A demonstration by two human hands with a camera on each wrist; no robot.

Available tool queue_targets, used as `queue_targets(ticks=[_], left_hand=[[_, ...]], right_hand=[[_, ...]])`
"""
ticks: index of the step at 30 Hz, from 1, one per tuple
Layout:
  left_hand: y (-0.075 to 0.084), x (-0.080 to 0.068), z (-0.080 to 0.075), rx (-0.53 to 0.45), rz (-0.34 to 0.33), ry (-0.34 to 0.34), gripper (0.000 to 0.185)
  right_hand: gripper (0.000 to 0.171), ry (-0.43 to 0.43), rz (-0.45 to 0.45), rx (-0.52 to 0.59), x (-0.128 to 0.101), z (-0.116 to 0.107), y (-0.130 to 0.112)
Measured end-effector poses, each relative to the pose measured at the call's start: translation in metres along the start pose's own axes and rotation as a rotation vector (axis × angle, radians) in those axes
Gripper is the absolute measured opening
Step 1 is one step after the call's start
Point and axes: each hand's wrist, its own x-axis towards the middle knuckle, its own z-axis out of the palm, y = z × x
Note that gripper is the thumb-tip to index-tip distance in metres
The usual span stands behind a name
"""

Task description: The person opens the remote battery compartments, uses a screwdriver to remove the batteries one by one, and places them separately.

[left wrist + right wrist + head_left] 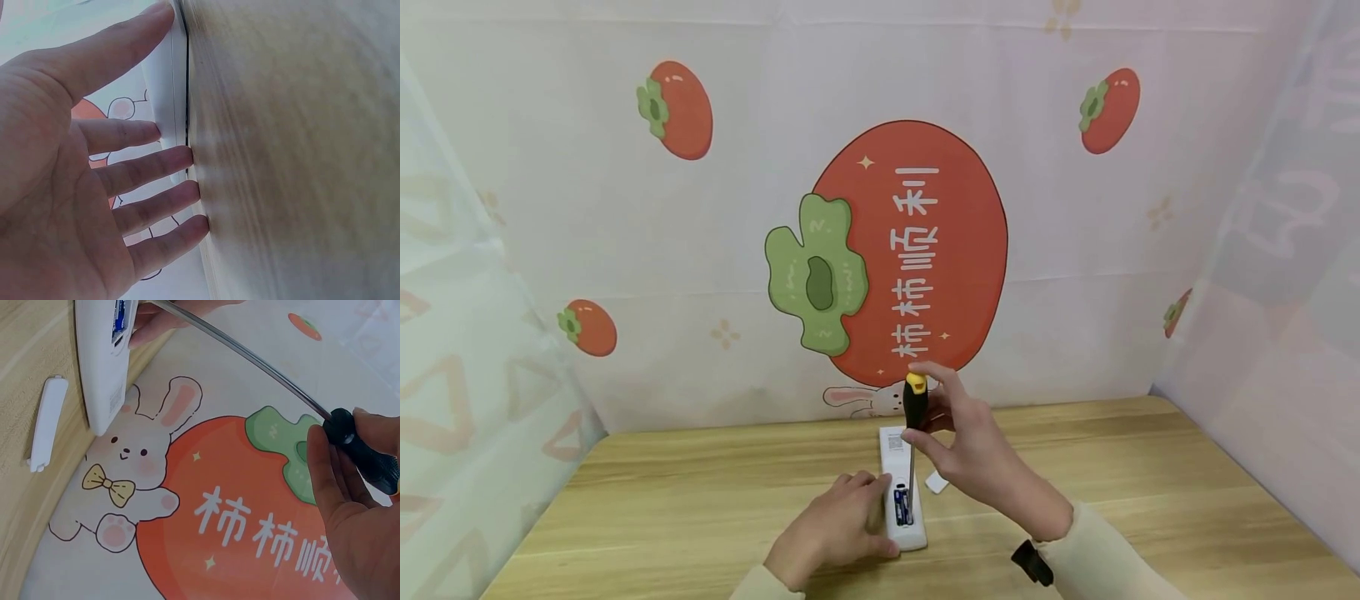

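Note:
A white remote control (913, 538) lies back up on the table, its battery compartment uncovered with blue batteries (901, 505) inside. My right hand (981, 450) grips a screwdriver (914, 408) by its black and yellow handle, thumb and fingers around it, index finger up at the handle's end. The screwdriver's long metal shaft points down, its tip at the near end of the batteries. My left hand (838, 523) rests along the remote's left side; in the left wrist view the thumb and index finger touch its edge, while the other nearly straight fingers reach the tabletop.
A small white battery cover (49, 422) lies on the wooden table (700, 492) just right of the remote. Behind the table's far edge hangs a cloth backdrop (737, 208) printed with persimmons and a rabbit. A black strap (1032, 563) hangs by the right sleeve.

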Motion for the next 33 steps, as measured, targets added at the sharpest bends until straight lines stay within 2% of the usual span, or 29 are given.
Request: queue_targets(ticks=[8, 15, 23, 33], left_hand=[[-0.0005, -0.0004, 0.0005, -0.002, -0.002, -0.002, 0.084], [-0.0007, 0.0003, 0.0009, -0.008, -0.013, -0.012, 0.083], [-0.0004, 0.0005, 0.0014, -0.013, -0.011, -0.01, 0.083], [0.0003, -0.0003, -0.0001, -0.007, -0.001, 0.005, 0.083]], right_hand=[[0.082, 0.013, -0.055, -0.034, -0.0031, 0.0022, -0.0008], [0.082, 0.016, -0.069, -0.038, -0.0043, 0.0027, -0.0002], [0.08, 0.023, -0.08, -0.015, -0.0056, 0.0013, 0.0016], [0.078, 0.059, -0.158, 0.013, -0.0077, -0.0003, 0.0013]])
